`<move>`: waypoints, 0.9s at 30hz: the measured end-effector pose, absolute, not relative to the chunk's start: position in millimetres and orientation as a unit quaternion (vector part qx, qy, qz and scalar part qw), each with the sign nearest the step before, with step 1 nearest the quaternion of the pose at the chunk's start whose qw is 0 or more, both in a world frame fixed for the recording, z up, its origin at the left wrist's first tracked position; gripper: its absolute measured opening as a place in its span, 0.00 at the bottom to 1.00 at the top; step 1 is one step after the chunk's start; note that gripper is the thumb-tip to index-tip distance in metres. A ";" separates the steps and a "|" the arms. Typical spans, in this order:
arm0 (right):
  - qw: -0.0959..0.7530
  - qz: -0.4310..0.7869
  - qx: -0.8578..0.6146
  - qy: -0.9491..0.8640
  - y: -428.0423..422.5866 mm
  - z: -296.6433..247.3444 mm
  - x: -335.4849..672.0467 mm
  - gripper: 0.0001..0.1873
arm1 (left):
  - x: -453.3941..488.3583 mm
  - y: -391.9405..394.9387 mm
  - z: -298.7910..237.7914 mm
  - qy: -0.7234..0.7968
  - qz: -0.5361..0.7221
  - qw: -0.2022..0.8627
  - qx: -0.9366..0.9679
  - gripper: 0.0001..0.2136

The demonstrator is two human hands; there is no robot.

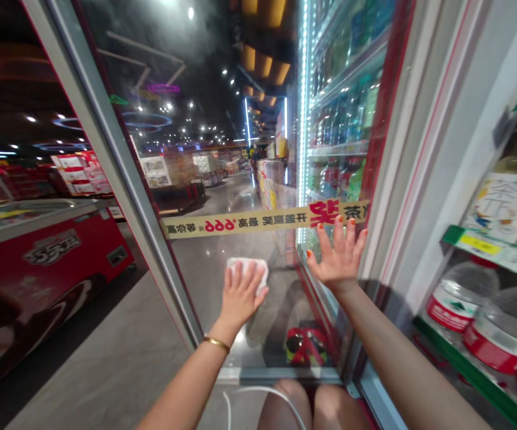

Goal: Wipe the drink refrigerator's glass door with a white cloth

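Wiping the glass door (pixel 205 179) of a shop cooler: presses a white cloth (pixel 252 263) flat to the pane under the left hand (pixel 240 294), just below a yellow banner (pixel 249 222) stuck across the glass. Lays the left fingers (pixel 246 276) straight and close together over the cloth, pinning rather than gripping it. Sets the right hand (pixel 339 261) open on the same pane near the door's red edge, fingers fanned wide, holding nothing, apparently to steady the door. Looks mid-wipe, with much of the pane above and below yet to cover; calls next for firm, even pressure to carry the cloth along under the palm. Hides the lower part of the cloth beneath the hand. Leaves unclear a red and black shape (pixel 307 347) low behind the glass, and cuts off the water bottles (pixel 451 304) on the shelf (pixel 486 248) at right.
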State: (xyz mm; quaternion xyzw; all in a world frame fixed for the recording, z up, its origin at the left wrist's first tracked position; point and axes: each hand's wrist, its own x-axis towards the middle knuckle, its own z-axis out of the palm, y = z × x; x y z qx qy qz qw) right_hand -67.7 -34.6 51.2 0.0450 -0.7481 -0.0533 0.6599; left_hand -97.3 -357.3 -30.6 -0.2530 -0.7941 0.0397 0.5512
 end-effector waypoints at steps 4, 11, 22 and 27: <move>0.670 -0.058 0.044 -0.739 -35.9 52.6 -69.1 0.52 | -92.2 -387.9 -15.6 -0.780 0.044 0.566 -0.265 0.37; 0.686 -0.040 0.055 -0.724 -37.6 52.1 -70.6 0.53 | -102.5 -367.2 121.4 -0.751 -0.058 0.641 -0.145 0.44; 0.662 -0.038 0.041 -0.748 -43.8 56.6 -64.1 0.48 | -108.3 -409.6 164.5 -0.761 -0.082 0.626 -0.149 0.41; 0.657 -0.028 0.043 -0.752 -43.3 56.1 -64.2 0.48 | -100.4 -334.9 153.9 -0.741 0.054 0.606 -0.282 0.42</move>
